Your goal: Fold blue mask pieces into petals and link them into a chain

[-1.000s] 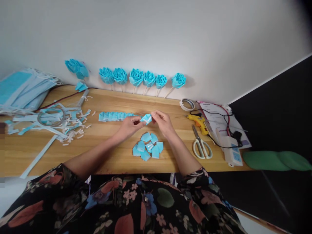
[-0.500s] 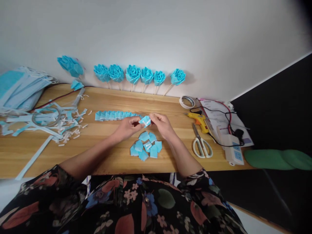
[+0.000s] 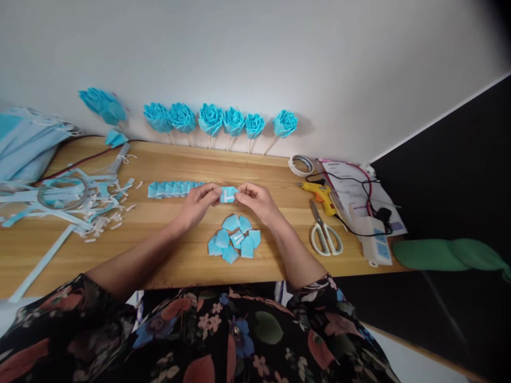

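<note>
Between both hands is a small folded blue petal piece (image 3: 228,195) with white strips on its face. My left hand (image 3: 199,201) pinches its left edge, and my right hand (image 3: 255,201) grips the right edge with thumb and fingers. Behind my left hand runs a row of folded blue pieces (image 3: 170,189), its right end hidden by the fingers. Closer to me, a loose pile of blue petal pieces (image 3: 233,242) lies on the wooden table (image 3: 271,266); one of them shows white strips.
Blue flowers on sticks (image 3: 211,119) lean against the wall. To the right lie a tape roll (image 3: 301,165), a yellow glue gun (image 3: 322,196), scissors (image 3: 325,234) and a power strip (image 3: 376,241). Cut scraps (image 3: 99,213) and face masks (image 3: 30,143) occupy the left.
Both hands have shifted slightly left with the petal piece. It has turned, so its white strips face differently, and the view has moved a little to the right.
</note>
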Motion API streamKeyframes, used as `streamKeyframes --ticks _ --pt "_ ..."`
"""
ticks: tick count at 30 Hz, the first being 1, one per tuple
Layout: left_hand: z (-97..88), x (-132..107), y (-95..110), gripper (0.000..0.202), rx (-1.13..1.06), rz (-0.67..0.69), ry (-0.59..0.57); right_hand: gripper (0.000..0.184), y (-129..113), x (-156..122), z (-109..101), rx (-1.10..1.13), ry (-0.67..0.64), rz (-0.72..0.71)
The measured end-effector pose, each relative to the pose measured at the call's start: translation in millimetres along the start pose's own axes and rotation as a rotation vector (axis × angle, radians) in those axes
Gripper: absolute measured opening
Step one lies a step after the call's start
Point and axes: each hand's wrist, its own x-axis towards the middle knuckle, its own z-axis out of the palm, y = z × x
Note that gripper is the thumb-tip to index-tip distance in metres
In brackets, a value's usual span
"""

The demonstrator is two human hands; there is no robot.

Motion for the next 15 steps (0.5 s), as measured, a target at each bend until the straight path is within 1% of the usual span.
streamKeyframes --ticks 2,6,9,15 --pt "0.5 0.1 1.3 0.043 0.012 0.006 0.004 0.033 1.7 0.7 2.3 -0.006 0.007 -0.007" --pt "2.7 2.6 -2.2 0.040 -0.029 -0.062 -0.012 0.032 2.9 1.0 5.2 -0.029 0.020 -0.023" --pt "2.9 4.6 -5.6 0.041 -0.052 -0.075 0.015 0.032 3.5 0.1 4.5 -0.049 -0.005 -0.020" --pt "1.2 5.2 -4.8 0.038 -0.066 -0.067 0.021 0.029 7.0 0.3 1.0 -0.037 -0.045 -0.004"
